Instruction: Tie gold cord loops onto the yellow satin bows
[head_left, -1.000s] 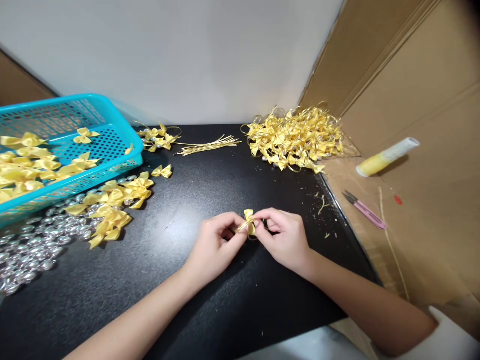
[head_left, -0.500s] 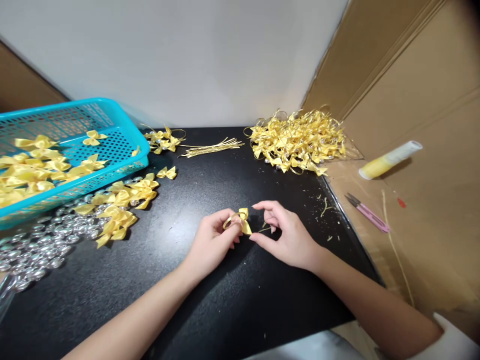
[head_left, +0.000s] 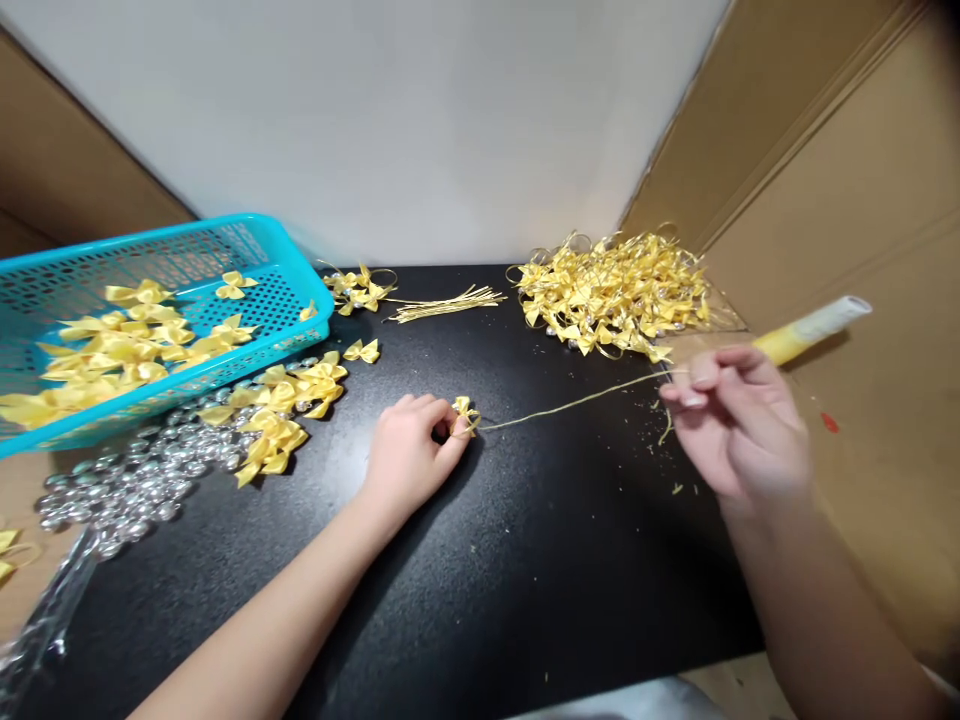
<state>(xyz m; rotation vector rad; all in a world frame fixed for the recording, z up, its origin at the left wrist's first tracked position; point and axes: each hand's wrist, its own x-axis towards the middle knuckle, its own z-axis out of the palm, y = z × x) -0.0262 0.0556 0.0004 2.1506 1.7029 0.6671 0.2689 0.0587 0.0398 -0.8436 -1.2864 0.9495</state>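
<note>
Between the thumb and fingers of my left hand (head_left: pixel 412 445) is a yellow ribbon bow (head_left: pixel 465 408) with a thin gold loop beside it. From the bow a thin yellow thread (head_left: pixel 577 403) stretches up to the right. My right hand (head_left: pixel 739 425), raised over the table's right edge, pinches the far part of that thread. The fingers of my left hand partly hide the bow.
A turquoise basket (head_left: pixel 289 250) of yellow bows stands at the left, with silver beads (head_left: pixel 142 480) and loose bows (head_left: pixel 274 440) before it. Gold ties (head_left: pixel 450 303) lie at the back. A heap of finished bows (head_left: pixel 615 295) and a yellow-white tube (head_left: pixel 817 328) are at the right.
My right hand has moved away to the right and up, drawing the thread out into a long line. My left hand has shifted slightly left, still holding the bow. The view has turned slightly.
</note>
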